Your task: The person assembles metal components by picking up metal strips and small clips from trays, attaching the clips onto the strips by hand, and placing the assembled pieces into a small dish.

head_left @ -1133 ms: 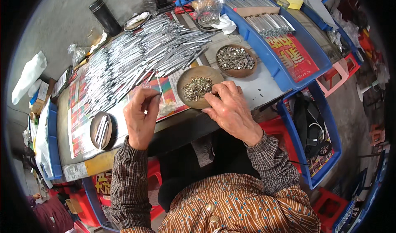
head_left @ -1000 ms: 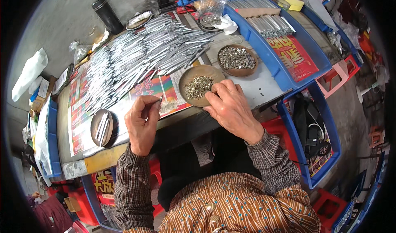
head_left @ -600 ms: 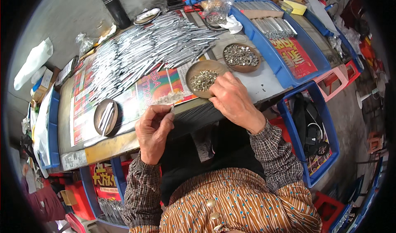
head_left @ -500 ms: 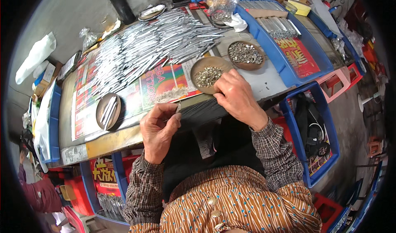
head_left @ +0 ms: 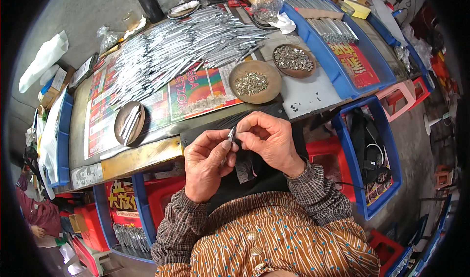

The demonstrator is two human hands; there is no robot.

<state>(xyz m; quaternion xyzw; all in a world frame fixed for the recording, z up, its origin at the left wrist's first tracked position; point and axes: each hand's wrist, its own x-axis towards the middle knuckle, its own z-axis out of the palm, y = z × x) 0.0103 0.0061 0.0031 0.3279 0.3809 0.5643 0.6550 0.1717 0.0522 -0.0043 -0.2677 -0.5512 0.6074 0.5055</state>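
Observation:
Close together at the table's front edge, my two hands meet over a thin silvery metal piece (head_left: 231,133). My left hand (head_left: 208,162) pinches it between thumb and finger, its tip pointing up. Beside it the thumb and forefinger of my right hand (head_left: 268,140) are pressed together; whatever they hold is too small to make out. Beyond the hands stands a round wooden bowl (head_left: 264,96) with small brass-coloured parts (head_left: 250,83). A second wooden bowl (head_left: 299,73) next to it holds small silvery parts (head_left: 293,60).
Slim silvery metal rods (head_left: 181,44) lie heaped across the table. At left, a small wooden dish (head_left: 138,127) holds several rods. A blue tray (head_left: 338,78) with bundled rods is at the right; a blue bin (head_left: 368,206) hangs below. Another person's sleeve (head_left: 39,208) shows far left.
My right hand has left the bowl of brass-coloured parts and come down and left to my left hand. My left hand has shifted right, still pinching the metal piece.

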